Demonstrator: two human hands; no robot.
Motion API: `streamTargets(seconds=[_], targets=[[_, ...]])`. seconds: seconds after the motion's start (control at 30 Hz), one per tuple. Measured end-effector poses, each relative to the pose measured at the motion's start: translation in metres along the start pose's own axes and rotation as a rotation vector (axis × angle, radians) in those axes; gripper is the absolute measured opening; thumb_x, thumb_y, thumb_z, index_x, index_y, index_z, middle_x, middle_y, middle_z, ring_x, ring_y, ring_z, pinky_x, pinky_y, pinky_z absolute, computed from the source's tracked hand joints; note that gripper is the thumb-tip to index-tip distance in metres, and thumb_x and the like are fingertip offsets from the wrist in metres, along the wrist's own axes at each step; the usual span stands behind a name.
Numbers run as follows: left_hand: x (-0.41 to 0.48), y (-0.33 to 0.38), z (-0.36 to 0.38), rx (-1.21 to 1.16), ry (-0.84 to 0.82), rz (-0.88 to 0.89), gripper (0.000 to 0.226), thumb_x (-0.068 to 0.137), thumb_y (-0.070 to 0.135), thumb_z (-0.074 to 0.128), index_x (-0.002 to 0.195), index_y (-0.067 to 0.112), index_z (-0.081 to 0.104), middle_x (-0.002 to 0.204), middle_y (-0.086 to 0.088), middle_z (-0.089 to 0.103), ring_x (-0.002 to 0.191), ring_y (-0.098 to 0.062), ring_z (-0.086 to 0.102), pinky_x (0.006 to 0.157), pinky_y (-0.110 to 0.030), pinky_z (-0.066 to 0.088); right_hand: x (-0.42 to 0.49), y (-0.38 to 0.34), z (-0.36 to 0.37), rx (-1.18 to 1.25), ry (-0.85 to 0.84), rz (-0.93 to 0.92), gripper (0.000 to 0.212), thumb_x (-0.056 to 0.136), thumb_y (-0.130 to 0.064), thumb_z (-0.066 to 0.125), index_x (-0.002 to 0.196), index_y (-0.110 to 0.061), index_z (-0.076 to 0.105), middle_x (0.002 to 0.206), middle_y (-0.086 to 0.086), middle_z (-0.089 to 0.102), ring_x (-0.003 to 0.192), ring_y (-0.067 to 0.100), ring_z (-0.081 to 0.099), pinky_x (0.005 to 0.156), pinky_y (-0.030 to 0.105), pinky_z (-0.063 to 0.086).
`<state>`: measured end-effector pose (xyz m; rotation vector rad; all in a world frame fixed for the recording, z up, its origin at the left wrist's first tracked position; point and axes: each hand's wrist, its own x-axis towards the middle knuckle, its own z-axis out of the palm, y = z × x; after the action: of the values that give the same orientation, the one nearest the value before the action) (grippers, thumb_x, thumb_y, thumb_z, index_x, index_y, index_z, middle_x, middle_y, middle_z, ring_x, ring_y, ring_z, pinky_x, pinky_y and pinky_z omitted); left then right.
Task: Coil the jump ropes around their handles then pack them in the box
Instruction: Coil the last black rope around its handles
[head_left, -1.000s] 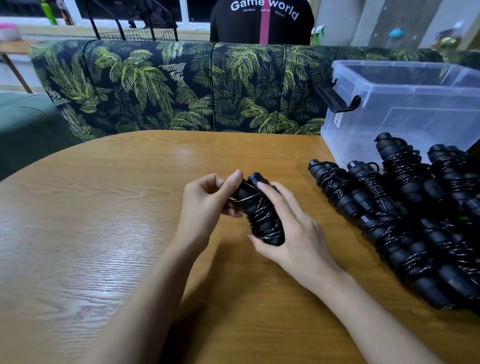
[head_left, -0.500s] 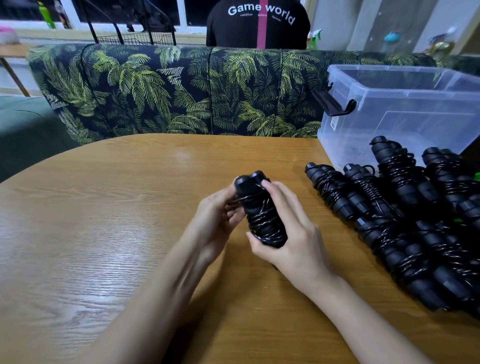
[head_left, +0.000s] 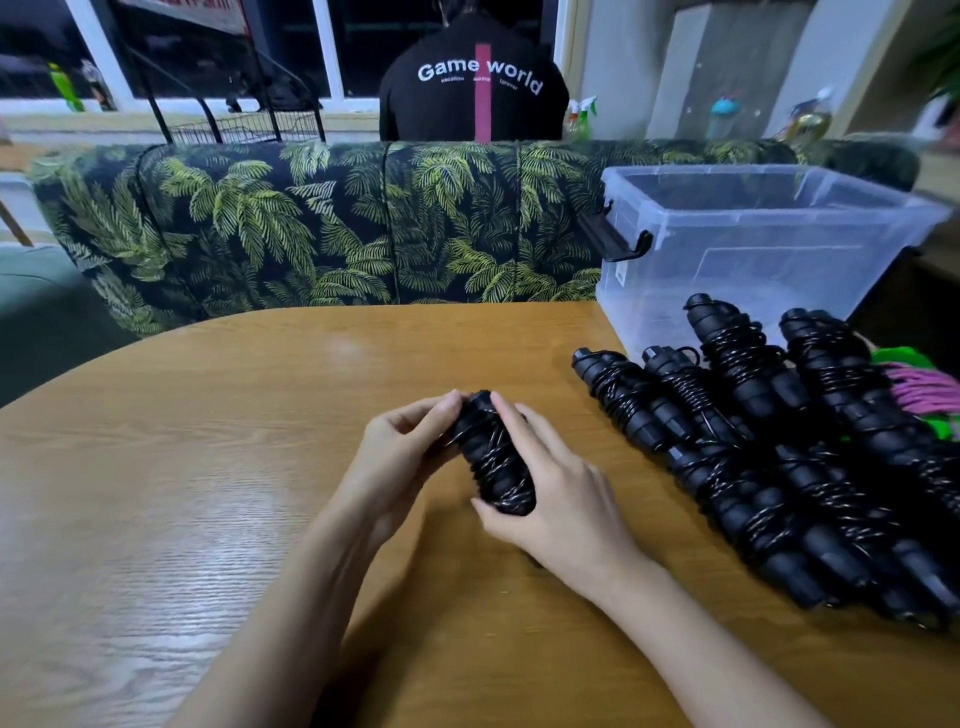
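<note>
Head view: left hand (head_left: 400, 457) and right hand (head_left: 561, 499) both grip coiled jump rope (head_left: 496, 457) above table (head_left: 156, 467) centre; box (head_left: 753, 249) at far right edge.

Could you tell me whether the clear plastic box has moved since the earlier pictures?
No. The clear box keeps its place directly behind the pile of coiled ropes on the table; only the camera shifted.

Oval wooden table (head_left: 156, 519) fills foreground. Black cord-wrapped jump-rope bundle (head_left: 493, 457) over table centre, gripped between left hand (head_left: 400, 457) on its left and right hand (head_left: 561, 504) on its right. Pile of black coiled jump ropes (head_left: 779, 493) on table, right side. Clear plastic storage box (head_left: 779, 249) just behind pile, far right. Leaf-print fabric sofa back (head_left: 311, 228) behind table; person in black shirt (head_left: 472, 98) behind sofa.
</note>
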<state>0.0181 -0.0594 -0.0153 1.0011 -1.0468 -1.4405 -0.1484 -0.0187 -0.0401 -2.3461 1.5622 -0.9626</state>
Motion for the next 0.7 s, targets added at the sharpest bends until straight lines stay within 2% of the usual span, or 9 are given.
streamTargets(seconds=[0.07,0.17,0.27,0.37,0.4,0.47,0.57,0.63,0.7], targets=[[0.000,0.000,-0.003,-0.040,-0.030,-0.031,0.028,0.075,0.024,0.069,0.096,0.006,0.076,0.097,-0.011,0.075,0.091,-0.016,0.070,0.079,-0.023,0.056,-0.001,0.003,-0.004,0.092,-0.034,0.005,0.098,0.075,-0.048,0.072,0.155,-0.041,0.015,0.154,-0.016,0.034,0.124,0.014,0.055,0.099,0.033,0.048],[-0.002,-0.004,-0.003,-0.069,-0.044,-0.041,0.020,0.073,0.021,0.070,0.088,0.011,0.080,0.093,-0.010,0.075,0.084,-0.014,0.071,0.071,-0.021,0.056,-0.005,0.003,-0.015,0.149,-0.090,0.027,0.099,0.076,-0.048,0.074,0.154,-0.047,0.014,0.153,-0.025,0.031,0.126,0.006,0.050,0.100,0.021,0.042],[-0.005,-0.009,0.013,-0.030,-0.050,-0.053,0.031,0.081,0.023,0.068,0.109,0.010,0.072,0.097,-0.004,0.074,0.082,-0.008,0.070,0.072,-0.020,0.056,-0.016,0.001,-0.027,0.121,-0.115,0.117,0.099,0.079,-0.050,0.072,0.154,-0.048,0.008,0.153,-0.028,0.026,0.126,0.006,0.049,0.099,0.021,0.043],[-0.007,-0.017,0.033,0.241,-0.030,0.003,0.039,0.094,0.030,0.060,0.130,0.015,0.057,0.113,-0.002,0.069,0.101,-0.014,0.068,0.087,-0.026,0.054,-0.029,0.004,-0.042,-0.065,-0.126,0.234,0.097,0.085,-0.056,0.064,0.155,-0.042,-0.003,0.157,-0.019,0.023,0.129,0.016,0.048,0.101,0.030,0.045],[-0.010,-0.018,0.039,0.335,-0.031,0.029,0.038,0.096,0.032,0.057,0.132,0.018,0.055,0.116,0.001,0.067,0.106,-0.014,0.066,0.088,-0.023,0.052,-0.034,0.006,-0.048,-0.171,-0.131,0.269,0.097,0.087,-0.059,0.060,0.155,-0.039,-0.006,0.158,-0.014,0.023,0.137,0.019,0.040,0.106,0.032,0.041],[-0.018,-0.022,0.051,0.511,-0.039,0.080,0.034,0.100,0.029,0.053,0.132,0.018,0.056,0.120,0.004,0.063,0.108,-0.008,0.059,0.079,-0.009,0.047,-0.042,0.014,-0.058,-0.360,-0.173,0.336,0.097,0.088,-0.069,0.048,0.156,-0.029,-0.009,0.161,-0.002,0.022,0.151,0.024,0.008,0.120,0.036,0.022],[-0.035,-0.032,0.067,0.660,-0.076,0.134,0.034,0.103,0.024,0.048,0.133,0.012,0.057,0.123,0.008,0.058,0.113,-0.005,0.055,0.074,0.002,0.040,-0.056,0.022,-0.072,-0.420,-0.258,0.310,0.104,0.077,-0.085,0.012,0.158,-0.021,-0.003,0.164,0.005,0.016,0.150,0.025,-0.017,0.123,0.040,-0.004],[-0.045,-0.042,0.077,0.761,-0.124,0.182,0.037,0.104,0.027,0.046,0.138,0.014,0.053,0.131,0.009,0.056,0.126,-0.008,0.052,0.086,0.001,0.036,-0.066,0.031,-0.085,-0.436,-0.166,0.223,0.093,0.083,-0.076,-0.005,0.158,-0.023,0.010,0.164,0.002,0.016,0.151,0.022,-0.013,0.122,0.040,-0.008],[-0.054,-0.054,0.088,0.862,-0.183,0.227,0.045,0.104,0.032,0.042,0.147,0.017,0.042,0.148,0.006,0.046,0.141,-0.011,0.036,0.106,-0.012,0.028,-0.078,0.047,-0.100,-0.481,-0.046,0.201,0.083,0.092,-0.066,-0.011,0.156,-0.025,0.023,0.161,0.000,0.024,0.152,0.021,-0.001,0.121,0.041,-0.005]])
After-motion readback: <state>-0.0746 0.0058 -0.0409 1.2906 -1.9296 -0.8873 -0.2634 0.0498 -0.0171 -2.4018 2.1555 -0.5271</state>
